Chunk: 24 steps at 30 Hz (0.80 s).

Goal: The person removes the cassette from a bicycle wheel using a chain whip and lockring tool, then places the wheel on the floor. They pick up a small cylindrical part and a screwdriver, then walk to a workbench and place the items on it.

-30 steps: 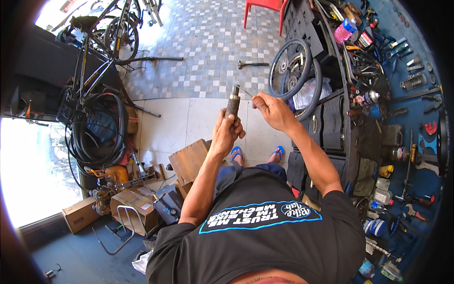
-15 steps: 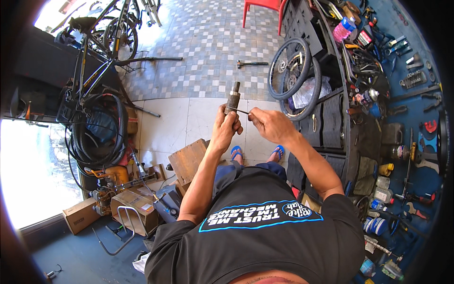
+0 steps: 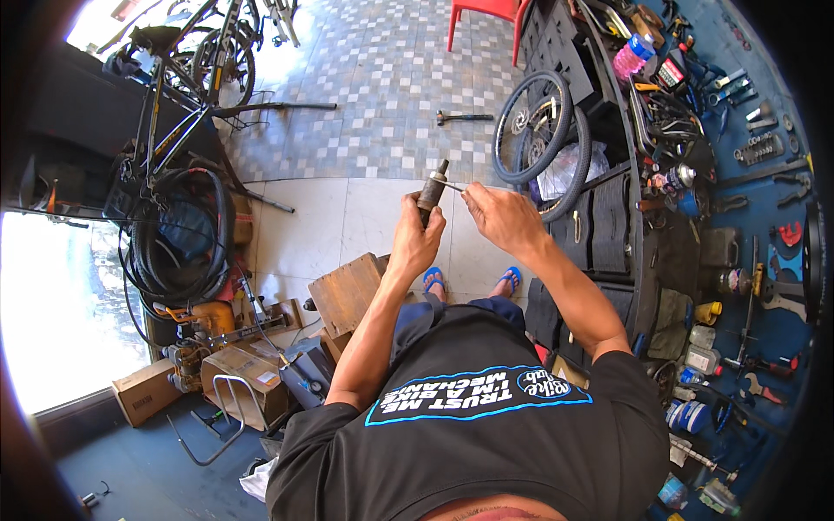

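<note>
In front of me, my left hand point(image 3: 413, 233) grips a dark, grimy metal cylinder point(image 3: 432, 193) with a shiny band and a narrower stub on top, held upright and slightly tilted to the right. My right hand point(image 3: 502, 220) is closed on a thin metal rod tool point(image 3: 453, 187), whose far end touches or lies just beside the upper part of the cylinder. The fingertips of my left hand wrap round the cylinder's lower part.
Bicycles point(image 3: 187, 95) and hanging tyres point(image 3: 217, 234) are at left, above cardboard boxes point(image 3: 143, 391) and a wooden box point(image 3: 343, 295). Two wheels point(image 3: 526, 130) lean on a dark cabinet point(image 3: 608, 226) beside a tool wall point(image 3: 756, 260). A red chair point(image 3: 482, 10) and a long tool point(image 3: 465, 117) are ahead.
Over the last second the rod dropped lower across the cylinder, then rose to near its upper band. The cylinder now leans more to the right, and my left thumb has moved along it.
</note>
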### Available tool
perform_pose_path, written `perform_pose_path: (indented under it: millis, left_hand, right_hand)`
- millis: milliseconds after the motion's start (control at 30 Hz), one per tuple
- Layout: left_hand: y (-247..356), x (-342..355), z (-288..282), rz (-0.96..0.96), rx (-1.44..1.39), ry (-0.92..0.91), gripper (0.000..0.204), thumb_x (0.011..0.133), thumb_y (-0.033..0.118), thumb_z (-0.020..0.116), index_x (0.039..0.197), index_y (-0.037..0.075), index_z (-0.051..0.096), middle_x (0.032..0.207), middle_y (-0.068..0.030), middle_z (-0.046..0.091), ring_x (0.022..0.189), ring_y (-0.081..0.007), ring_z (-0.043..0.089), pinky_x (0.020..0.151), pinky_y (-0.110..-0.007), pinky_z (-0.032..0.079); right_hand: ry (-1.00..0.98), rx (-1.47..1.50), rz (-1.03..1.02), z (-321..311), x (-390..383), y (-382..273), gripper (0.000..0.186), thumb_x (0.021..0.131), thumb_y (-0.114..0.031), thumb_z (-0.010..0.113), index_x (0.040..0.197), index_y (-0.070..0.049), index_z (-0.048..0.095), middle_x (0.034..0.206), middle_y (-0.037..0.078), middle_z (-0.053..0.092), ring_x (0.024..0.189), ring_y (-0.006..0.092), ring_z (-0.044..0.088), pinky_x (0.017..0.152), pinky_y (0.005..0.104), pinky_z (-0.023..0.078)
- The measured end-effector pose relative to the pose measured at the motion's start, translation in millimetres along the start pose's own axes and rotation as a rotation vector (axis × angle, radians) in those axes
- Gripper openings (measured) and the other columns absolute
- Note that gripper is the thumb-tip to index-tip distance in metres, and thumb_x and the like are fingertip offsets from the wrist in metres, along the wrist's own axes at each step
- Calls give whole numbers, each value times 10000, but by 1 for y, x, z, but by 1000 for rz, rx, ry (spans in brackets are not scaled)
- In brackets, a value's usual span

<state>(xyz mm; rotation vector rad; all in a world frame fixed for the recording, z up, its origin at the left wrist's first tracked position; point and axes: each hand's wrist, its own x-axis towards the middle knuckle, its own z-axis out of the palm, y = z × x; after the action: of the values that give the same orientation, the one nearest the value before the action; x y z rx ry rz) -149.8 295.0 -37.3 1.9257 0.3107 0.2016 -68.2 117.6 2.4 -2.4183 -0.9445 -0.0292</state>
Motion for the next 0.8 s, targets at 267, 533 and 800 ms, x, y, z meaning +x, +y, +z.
perform_pose_path:
  millis: [267, 533, 800]
  left_hand:
    - [0, -2, 2, -57, 34, 16, 373, 983, 199, 627, 1249, -23, 488, 787, -171, 631, 669, -280, 617, 636, -428, 488]
    - [-4, -2, 2, -109, 30, -21, 380, 979, 207, 637, 1230, -39, 494, 782, -162, 630, 663, -254, 613, 619, -401, 484]
    - [-3, 0, 0, -162, -21, -50, 370, 990, 217, 631, 1220, -44, 502, 796, -132, 613, 706, -210, 594, 640, -381, 485]
  right_hand:
    - [-101, -134, -26, 0, -1, -12, 214, 1056, -264, 535, 1023, -61, 593, 799, 186, 717, 698, 409, 719, 593, 506, 587]
    - [-124, -181, -102, 7, -12, -22, 172, 1039, -234, 552, 1031, -67, 597, 790, 160, 712, 683, 360, 734, 575, 479, 596]
    - [-50, -168, -135, 16, -9, -9, 178, 1050, -230, 546, 1039, -60, 596, 779, 142, 691, 706, 335, 737, 582, 451, 597]
